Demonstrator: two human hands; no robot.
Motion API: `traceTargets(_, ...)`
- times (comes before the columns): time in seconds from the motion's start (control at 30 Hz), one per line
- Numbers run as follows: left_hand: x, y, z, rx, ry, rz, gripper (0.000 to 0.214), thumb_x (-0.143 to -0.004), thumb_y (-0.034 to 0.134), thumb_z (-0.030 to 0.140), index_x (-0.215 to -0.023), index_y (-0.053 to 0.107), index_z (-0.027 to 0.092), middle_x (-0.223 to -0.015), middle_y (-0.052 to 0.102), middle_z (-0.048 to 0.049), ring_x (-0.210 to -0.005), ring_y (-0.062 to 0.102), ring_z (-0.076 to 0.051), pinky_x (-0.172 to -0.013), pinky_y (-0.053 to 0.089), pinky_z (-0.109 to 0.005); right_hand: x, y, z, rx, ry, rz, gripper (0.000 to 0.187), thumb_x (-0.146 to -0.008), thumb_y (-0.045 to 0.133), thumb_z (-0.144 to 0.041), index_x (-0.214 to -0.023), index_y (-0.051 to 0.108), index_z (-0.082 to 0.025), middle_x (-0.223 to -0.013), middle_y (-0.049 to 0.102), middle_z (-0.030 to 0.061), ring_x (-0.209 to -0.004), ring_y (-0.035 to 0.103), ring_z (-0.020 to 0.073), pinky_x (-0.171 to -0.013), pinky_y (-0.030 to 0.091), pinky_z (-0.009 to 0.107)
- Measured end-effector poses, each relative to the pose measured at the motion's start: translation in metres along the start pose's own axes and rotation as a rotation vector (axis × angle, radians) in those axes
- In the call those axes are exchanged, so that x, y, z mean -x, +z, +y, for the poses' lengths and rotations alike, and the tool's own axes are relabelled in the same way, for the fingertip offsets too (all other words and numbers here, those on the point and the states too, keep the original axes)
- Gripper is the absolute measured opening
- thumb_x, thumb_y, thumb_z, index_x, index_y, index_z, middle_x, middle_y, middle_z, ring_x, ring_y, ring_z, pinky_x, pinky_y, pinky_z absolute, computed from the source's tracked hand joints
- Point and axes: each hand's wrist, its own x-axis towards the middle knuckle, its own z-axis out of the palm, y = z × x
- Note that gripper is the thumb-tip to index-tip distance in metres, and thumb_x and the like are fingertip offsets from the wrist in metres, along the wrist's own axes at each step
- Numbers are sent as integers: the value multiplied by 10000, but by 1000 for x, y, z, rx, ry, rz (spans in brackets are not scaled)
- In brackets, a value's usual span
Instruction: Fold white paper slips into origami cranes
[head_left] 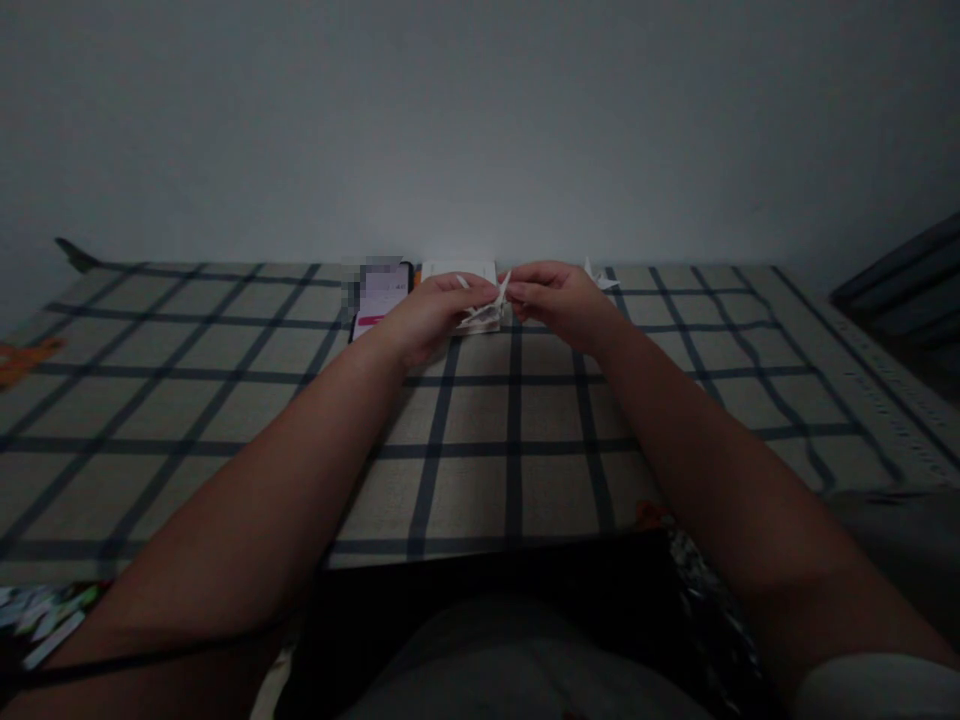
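Between my two hands is a piece of white folded paper (486, 312) with thin pointed ends sticking up. My left hand (439, 310) is closed on it from the left, thumb along the top. My right hand (559, 300) pinches its right side, fingertips close to the left ones. My fingers hide part of the folds. Just beyond my right hand stands another white folded paper piece (602, 280) with a pointed tip, partly covered by the hand. Behind my left hand lies a white flat item (457, 268), possibly a pad or box.
A phone (385, 293) with a lit screen lies left of my hands. The checked tablecloth (480, 440) covers the table, which meets a plain wall (480, 130). An orange object (26, 360) is at the left edge, and a dark striped thing (911, 290) at the right.
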Motion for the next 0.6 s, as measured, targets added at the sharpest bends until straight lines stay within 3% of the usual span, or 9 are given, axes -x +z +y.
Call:
traceTargets(0.27, -6, 1, -10, 121, -33, -161, 186, -704, 785, 370, -791, 765, 206, -850, 741, -67, -787, 672, -202, -770, 545, -362, 0, 2, -2, 38, -40, -58, 534, -716, 892, -676, -867, 707, -198, -761, 667, -9, -685, 573, 116, -632, 497, 243)
traceTargets(0.5, -8, 3, -15, 122, -42, -133, 173, -765, 745, 384, -823, 733, 222, -860, 714, -41, -771, 657, -176, -730, 539, -319, 3, 4, -11, 212, -100, -25, 476, -832, 810, -651, -867, 674, -196, -750, 622, -4, -708, 545, 128, -641, 464, 260)
traceTargets(0.6, -5, 5, -12, 87, -39, -82, 287, -826, 729, 504, -878, 692, 223, -893, 723, -62, -815, 697, -210, -757, 562, -363, 4, 4, -13, 233, -110, 4, 480, -835, 801, -661, -872, 675, -200, -747, 614, -2, -733, 561, 144, -663, 470, 276)
